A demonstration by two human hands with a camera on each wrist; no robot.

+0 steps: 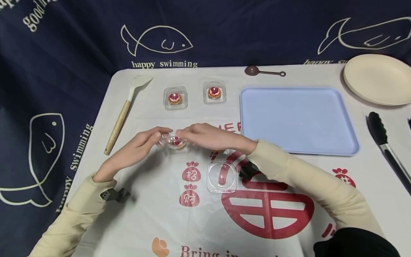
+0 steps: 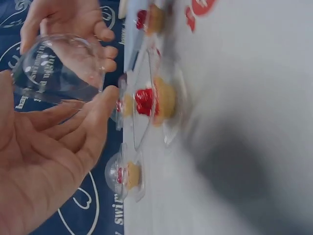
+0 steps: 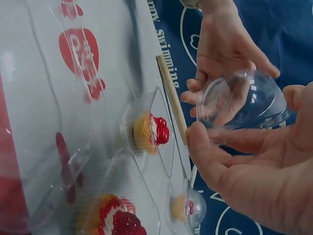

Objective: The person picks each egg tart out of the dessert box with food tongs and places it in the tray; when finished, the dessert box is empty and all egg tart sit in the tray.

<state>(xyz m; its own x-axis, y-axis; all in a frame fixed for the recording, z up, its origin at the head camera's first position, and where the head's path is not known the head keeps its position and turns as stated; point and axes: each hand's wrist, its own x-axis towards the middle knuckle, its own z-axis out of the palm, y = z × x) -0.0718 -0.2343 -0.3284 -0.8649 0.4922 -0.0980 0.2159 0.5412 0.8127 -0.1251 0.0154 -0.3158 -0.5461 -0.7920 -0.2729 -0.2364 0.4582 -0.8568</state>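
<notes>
A clear domed plastic lid (image 2: 61, 63) is held between both hands. My left hand (image 1: 135, 148) grips its left side, and my right hand (image 1: 207, 136) grips the other side with thumb and fingers. Below the lid, apart from it, a small tart (image 2: 164, 102) with a red berry topping sits in a clear square base. Another berry tart (image 3: 115, 218) shows close up in the right wrist view; in the head view the right hand and forearm hide it. Two capped tarts stand farther back, one on the left (image 1: 174, 98) and one on the right (image 1: 214, 92).
Nearer the front lies a clear square lid (image 1: 222, 176). A spatula (image 1: 118, 125) is on the left, a blue tray (image 1: 295, 121) on the right. A brown spoon (image 1: 264, 71), a cream plate (image 1: 379, 80) and black tongs (image 1: 385, 142) lie around the tray.
</notes>
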